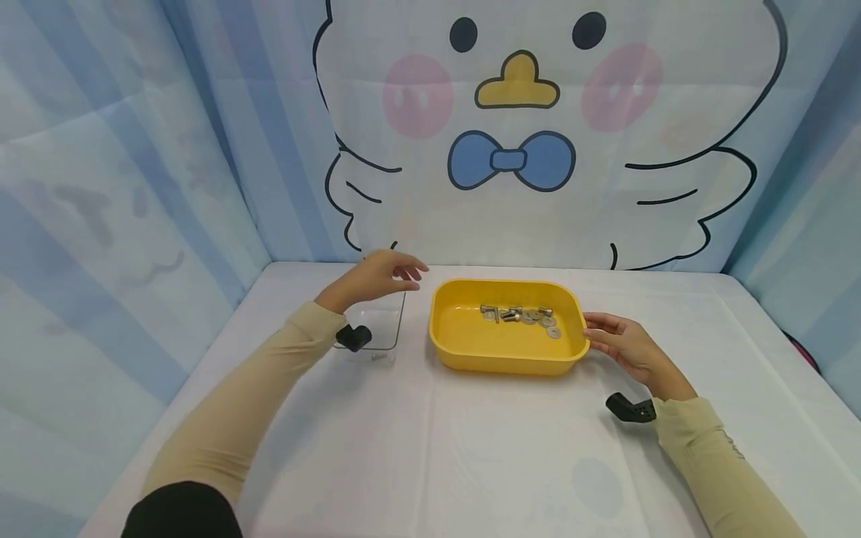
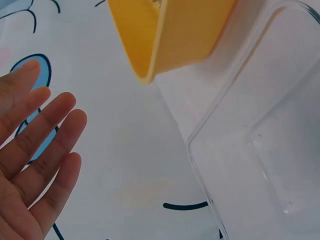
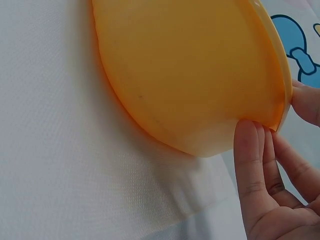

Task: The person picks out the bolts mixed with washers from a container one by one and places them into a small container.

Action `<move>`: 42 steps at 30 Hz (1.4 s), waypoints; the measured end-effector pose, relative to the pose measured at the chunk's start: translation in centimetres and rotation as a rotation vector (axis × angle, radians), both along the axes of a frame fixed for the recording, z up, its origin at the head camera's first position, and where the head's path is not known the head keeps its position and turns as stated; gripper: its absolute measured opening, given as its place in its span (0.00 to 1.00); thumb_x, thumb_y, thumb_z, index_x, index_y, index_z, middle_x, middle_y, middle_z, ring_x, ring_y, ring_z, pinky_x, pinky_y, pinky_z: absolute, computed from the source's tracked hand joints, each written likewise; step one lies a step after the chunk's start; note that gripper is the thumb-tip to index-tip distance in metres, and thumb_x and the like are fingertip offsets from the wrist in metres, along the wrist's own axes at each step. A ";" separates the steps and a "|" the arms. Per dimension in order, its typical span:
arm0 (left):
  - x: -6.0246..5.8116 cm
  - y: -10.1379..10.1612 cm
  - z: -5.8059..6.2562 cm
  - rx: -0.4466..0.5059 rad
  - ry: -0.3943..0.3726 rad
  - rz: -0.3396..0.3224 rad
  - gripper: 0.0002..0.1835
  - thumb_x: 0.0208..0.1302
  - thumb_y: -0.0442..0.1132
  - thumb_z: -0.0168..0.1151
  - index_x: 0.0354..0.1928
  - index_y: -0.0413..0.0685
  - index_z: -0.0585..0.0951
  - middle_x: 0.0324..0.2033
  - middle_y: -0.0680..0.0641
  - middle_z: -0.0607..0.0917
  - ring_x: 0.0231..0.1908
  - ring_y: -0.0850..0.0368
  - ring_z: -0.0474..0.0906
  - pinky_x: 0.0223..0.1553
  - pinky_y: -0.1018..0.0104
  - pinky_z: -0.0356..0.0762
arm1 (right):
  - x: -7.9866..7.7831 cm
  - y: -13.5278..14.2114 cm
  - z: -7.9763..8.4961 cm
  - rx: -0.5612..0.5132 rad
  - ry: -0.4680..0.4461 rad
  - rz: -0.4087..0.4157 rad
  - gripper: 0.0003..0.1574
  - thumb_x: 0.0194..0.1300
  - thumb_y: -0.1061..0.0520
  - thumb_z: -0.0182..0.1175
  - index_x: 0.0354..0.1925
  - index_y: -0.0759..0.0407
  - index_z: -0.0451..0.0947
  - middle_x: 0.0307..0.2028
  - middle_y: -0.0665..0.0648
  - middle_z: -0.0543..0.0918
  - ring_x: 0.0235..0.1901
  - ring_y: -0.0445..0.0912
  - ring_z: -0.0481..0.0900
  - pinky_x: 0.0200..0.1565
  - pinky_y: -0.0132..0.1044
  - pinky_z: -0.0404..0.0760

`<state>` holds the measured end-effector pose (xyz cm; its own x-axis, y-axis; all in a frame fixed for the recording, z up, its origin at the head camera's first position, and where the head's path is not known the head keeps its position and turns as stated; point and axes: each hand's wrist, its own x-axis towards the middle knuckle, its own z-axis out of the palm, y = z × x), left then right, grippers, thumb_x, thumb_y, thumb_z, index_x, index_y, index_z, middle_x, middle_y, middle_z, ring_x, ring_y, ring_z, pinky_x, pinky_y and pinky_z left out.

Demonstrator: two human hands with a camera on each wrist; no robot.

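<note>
A yellow plastic tray (image 1: 471, 360) stands on the white-covered table, with several metal bolts (image 1: 511, 316) and flat washers (image 1: 554, 332) inside. My right hand (image 1: 625, 347) is at its right end. In the right wrist view, its fingers (image 3: 248, 165) touch the outer wall, and the thumb meets the rim, pinching it. My left hand (image 1: 380, 278) hovers over a clear plastic container (image 1: 380, 329) left of the tray, holding nothing. Spread, relaxed fingers (image 2: 55, 135) show in the left wrist view, apart from both containers. The left hand and sleeve hide part of the clear container in the head view.
Behind the table (image 1: 430, 448) hangs a printed cloth (image 1: 525, 224) with a cartoon figure, and more cloth hangs at both sides. The clear container is close to the tray's left end. Black wrist devices (image 1: 630, 408) sit at both cuffs.
</note>
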<state>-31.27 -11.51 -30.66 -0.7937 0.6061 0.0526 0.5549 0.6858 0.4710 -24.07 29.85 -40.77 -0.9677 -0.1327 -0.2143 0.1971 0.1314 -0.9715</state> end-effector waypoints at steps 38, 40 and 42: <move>-3.6 12.1 -1.5 -0.006 -0.066 -0.168 0.16 0.62 0.37 0.62 0.52 0.45 0.79 0.43 0.45 0.85 0.45 0.54 0.80 0.50 0.69 0.78 | 0.2 0.2 0.1 -0.038 0.012 0.008 0.43 0.64 0.56 0.60 0.67 0.72 0.52 0.39 0.37 0.78 0.39 0.30 0.78 0.44 0.22 0.80; -3.7 12.5 -1.8 -0.002 -0.071 -0.176 0.16 0.62 0.36 0.62 0.52 0.43 0.79 0.43 0.45 0.85 0.44 0.53 0.80 0.50 0.69 0.78 | 0.1 0.2 0.1 -0.039 0.014 0.007 0.42 0.64 0.56 0.60 0.67 0.71 0.53 0.39 0.38 0.78 0.39 0.31 0.78 0.44 0.22 0.80; -3.7 12.9 -2.1 -0.006 -0.072 -0.182 0.16 0.62 0.36 0.62 0.52 0.42 0.79 0.43 0.44 0.85 0.44 0.53 0.81 0.50 0.69 0.78 | 0.1 0.2 0.0 -0.042 0.015 0.006 0.41 0.64 0.57 0.60 0.67 0.71 0.54 0.39 0.38 0.78 0.39 0.31 0.78 0.44 0.22 0.80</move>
<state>-35.02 1.40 -32.77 -0.6724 0.7401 -0.0046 0.6348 0.5799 0.5106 -23.99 30.04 -40.72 -0.9699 -0.1469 -0.1941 0.1820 0.0920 -0.9790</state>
